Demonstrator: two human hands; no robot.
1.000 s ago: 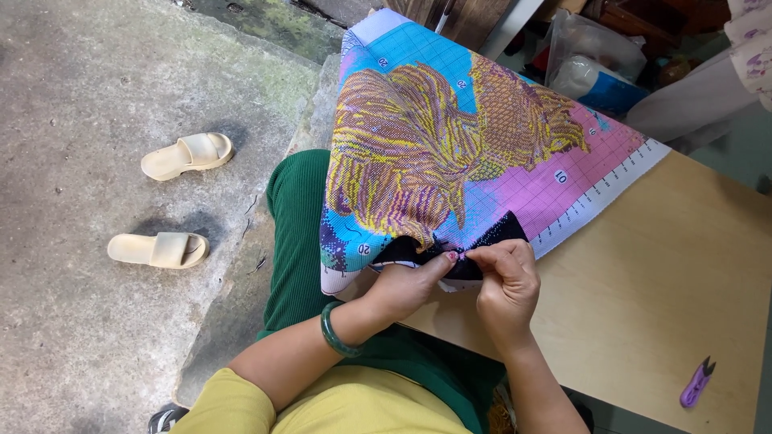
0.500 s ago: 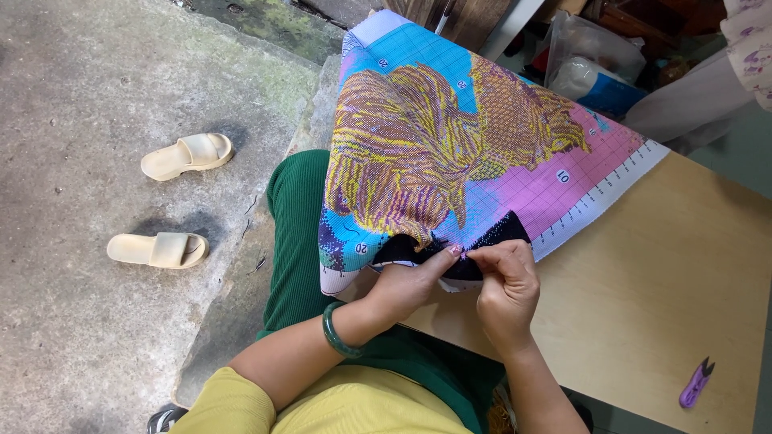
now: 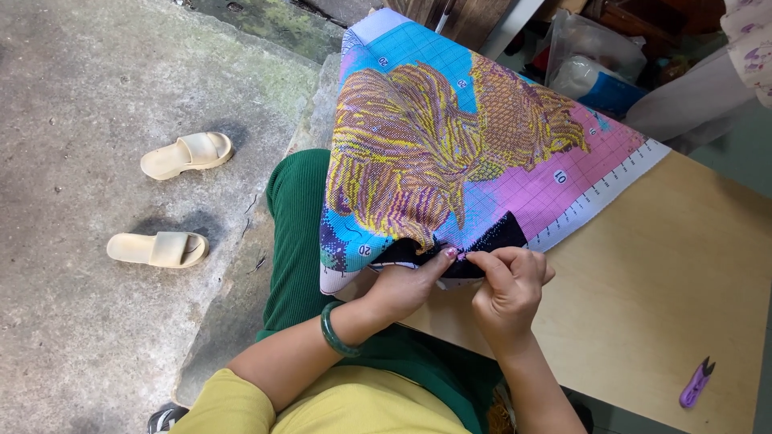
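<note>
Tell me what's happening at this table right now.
A person sits at a wooden table working on a large cross-stitch canvas printed with a yellow and purple design on pink and blue. The left hand grips the near edge of the cloth by its black patch, while the right hand pinches at the same spot; any needle is too small to make out. Purple thread snips lie apart on the table, and two beige slippers sit on the concrete floor.
</note>
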